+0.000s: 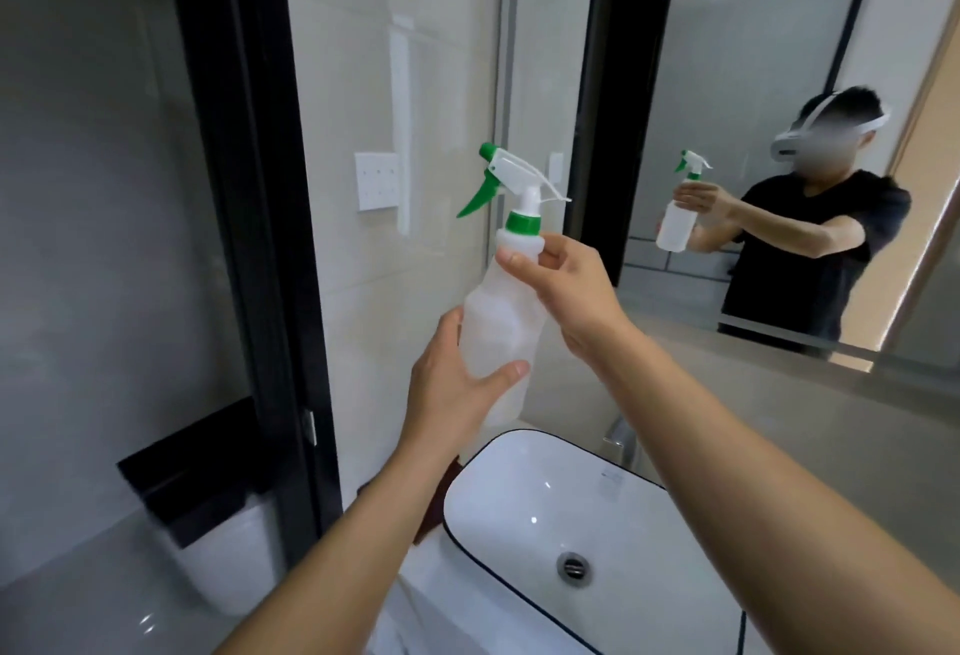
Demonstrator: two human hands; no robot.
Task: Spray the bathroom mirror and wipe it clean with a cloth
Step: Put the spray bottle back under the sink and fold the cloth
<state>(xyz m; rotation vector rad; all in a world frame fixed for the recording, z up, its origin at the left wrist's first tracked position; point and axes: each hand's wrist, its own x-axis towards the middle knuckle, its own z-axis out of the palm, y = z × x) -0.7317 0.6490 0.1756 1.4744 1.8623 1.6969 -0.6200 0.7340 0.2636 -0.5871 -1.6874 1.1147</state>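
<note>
Bottle held by our 2 hands above sink: left hand wraps base, right hand pinches shoulder. Long axis near upright; nozzle faces left, mirror lies right, so we judge bottle needs turning. Cloth not seen.

Open air between me and the mirror up on the right, nothing hanging in front of the glass. Below, the white basin juts out under my forearms, with the tap poking up behind it, near the wall. To the left the tiled wall closes things off, a white wall plate on it, then the black door frame. Bin sits low left.
</note>
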